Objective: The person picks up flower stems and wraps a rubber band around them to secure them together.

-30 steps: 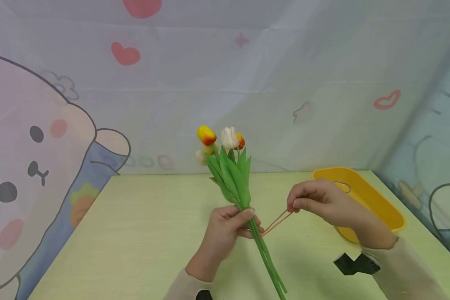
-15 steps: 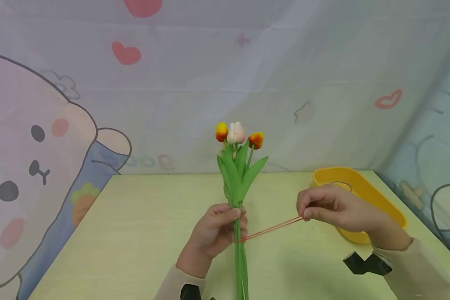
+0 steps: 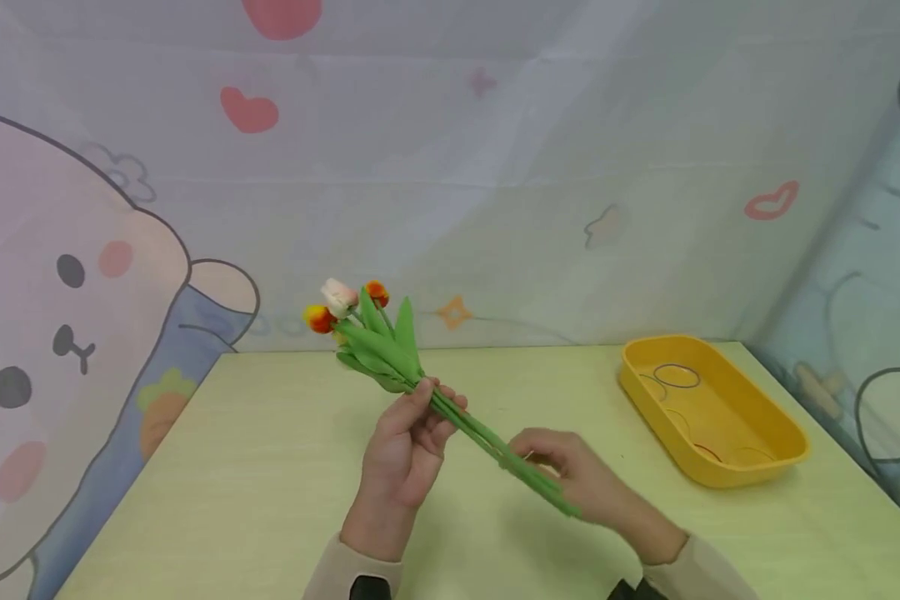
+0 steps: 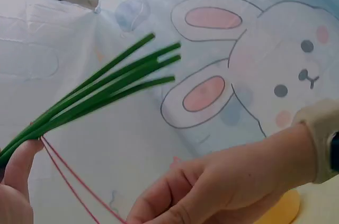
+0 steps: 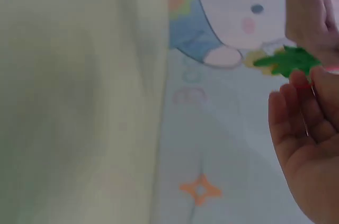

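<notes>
pale printed cloth [image 3: 525,125] hangs behind a light-green bench [image 3: 232,483]. on the bench's right side sits a yellow tray [image 3: 656,425], perhaps to leave working room. the tulips [image 3: 386,352] are held above the bench on a slant, heads [image 3: 340,297] leftward. the left hand [image 3: 403,454] has its grip closed on the stems [image 3: 487,440] just below the leaves [image 3: 407,329], seemingly to hold them bunched with the lower lengths bare. the right hand [image 3: 588,477] pinches a red band [image 4: 79,178] stretched straight from the stems, likely for tension; whether it fully circles them i cannot tell. thin loops [image 3: 677,387] lie in the tray.
</notes>
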`<action>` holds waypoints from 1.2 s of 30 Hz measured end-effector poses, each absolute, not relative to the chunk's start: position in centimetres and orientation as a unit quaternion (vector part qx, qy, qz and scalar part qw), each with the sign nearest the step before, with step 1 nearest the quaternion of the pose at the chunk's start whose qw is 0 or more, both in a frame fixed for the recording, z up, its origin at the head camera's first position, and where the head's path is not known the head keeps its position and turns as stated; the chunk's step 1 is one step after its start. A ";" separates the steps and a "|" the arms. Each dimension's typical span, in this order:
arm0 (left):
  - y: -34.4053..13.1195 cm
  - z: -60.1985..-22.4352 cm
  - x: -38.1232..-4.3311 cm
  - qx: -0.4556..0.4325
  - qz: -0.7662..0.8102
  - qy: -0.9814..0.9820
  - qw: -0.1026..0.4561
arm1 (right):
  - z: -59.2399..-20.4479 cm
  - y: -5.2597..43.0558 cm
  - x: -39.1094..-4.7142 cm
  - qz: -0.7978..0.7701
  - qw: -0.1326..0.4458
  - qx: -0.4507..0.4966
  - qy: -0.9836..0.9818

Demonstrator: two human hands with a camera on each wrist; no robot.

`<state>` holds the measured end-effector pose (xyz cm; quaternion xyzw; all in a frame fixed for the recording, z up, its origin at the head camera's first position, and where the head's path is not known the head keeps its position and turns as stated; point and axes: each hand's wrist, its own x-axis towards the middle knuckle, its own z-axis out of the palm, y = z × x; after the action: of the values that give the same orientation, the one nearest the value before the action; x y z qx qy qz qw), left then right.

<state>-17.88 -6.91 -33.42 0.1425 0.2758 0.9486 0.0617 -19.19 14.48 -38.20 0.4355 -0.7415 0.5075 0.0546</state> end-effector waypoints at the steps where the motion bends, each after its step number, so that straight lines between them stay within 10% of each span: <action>1: -6.8 -33.5 -18.0 0.116 0.949 0.290 0.035 | -39.1 13.3 -18.7 0.507 0.067 0.428 -0.745; 13: -6.4 -37.9 -21.1 0.088 0.822 0.501 -0.257 | -36.6 8.4 -15.0 0.375 0.285 0.512 -0.719; 21: -7.1 -37.0 -20.8 0.182 0.799 0.564 -0.103 | -30.1 14.8 -19.9 0.370 0.302 0.485 -0.733; 28: -7.8 -34.5 -18.9 0.288 0.879 0.376 0.054 | -35.1 15.7 -22.3 0.460 0.245 0.452 -0.724; 36: -6.6 -35.7 -19.6 0.141 0.898 0.403 -0.106 | -41.4 8.7 -17.4 0.467 0.242 0.449 -0.722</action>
<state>-19.57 -6.61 -35.74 0.1406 0.4031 0.8981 -0.1059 -17.40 8.73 -41.38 0.4487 -0.7224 0.4671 0.2422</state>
